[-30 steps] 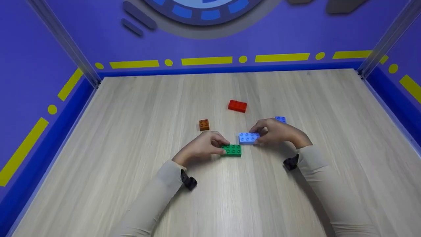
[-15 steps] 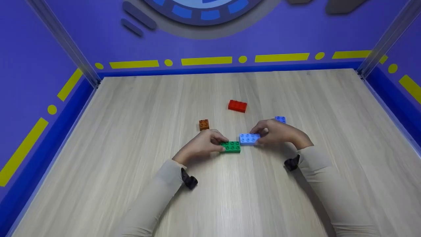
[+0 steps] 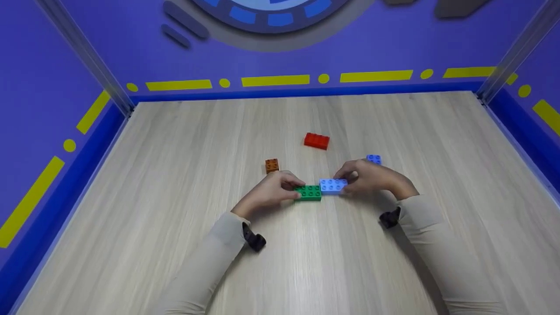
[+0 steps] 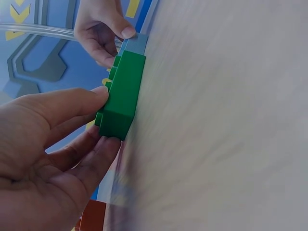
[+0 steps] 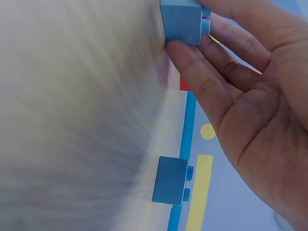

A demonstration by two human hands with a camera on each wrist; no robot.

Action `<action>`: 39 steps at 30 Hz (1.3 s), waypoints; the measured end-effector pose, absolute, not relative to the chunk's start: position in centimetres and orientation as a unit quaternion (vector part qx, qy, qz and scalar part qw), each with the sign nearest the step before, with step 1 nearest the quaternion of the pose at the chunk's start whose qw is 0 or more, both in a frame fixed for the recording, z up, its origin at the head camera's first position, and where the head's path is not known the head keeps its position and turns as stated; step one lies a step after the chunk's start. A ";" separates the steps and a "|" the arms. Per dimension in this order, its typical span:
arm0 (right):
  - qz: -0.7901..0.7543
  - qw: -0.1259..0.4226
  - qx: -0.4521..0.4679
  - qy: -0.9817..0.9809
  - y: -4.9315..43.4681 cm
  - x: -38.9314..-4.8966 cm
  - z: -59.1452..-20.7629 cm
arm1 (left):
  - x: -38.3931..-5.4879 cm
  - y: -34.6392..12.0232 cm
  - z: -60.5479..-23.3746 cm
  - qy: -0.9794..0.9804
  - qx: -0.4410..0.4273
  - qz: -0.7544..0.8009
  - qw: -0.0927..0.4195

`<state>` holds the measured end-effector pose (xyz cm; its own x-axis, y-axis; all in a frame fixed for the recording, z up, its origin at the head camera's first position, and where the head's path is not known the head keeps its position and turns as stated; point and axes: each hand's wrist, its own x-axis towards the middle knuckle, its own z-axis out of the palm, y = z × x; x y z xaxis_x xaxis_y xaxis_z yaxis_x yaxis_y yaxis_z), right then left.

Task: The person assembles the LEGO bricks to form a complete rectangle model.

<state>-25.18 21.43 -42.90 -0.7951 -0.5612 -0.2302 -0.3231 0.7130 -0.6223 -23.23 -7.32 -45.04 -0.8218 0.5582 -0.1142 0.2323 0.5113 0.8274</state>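
A green toy building brick [image 3: 310,193] with two rows of studs lies flat on the wooden table, studs up. My left hand [image 3: 270,192] pinches its left end between thumb and fingers. Right beside it is a light blue brick [image 3: 331,186] of the same shape, its right end pinched by my right hand [image 3: 368,176]. The two bricks meet end to end, the blue one set slightly farther back. In the left wrist view the green brick [image 4: 124,94] shows its long smooth side, with the blue brick [image 4: 137,44] beyond it.
A small orange-brown brick [image 3: 271,165] sits just behind my left hand. Farther back lies a red brick [image 3: 316,141]. A small blue brick [image 3: 374,159] is partly hidden behind my right hand. Purple-blue panels [image 3: 280,61] wall the table [image 3: 210,144] at the back and sides.
My left hand has slid the green brick away from me, up alongside the blue one. The blue brick has shifted slightly toward me and to the right.
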 end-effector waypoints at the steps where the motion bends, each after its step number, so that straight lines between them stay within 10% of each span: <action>1: -0.289 0.206 -0.245 0.902 21.4 -25.2 -42.9 | -23.2 -7.3 -45.1 0.848 0.232 0.438 0.186; 39: -0.306 0.213 -0.275 0.886 21.8 -25.1 -42.9 | -22.9 -7.4 -46.5 0.835 0.211 0.482 0.157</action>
<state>-25.05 21.79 -42.87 -0.7576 -0.6185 -0.2085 -0.3577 0.6607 -0.6600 -22.95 -7.42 -46.47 -0.8614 0.5047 -0.0581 0.2020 0.4452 0.8723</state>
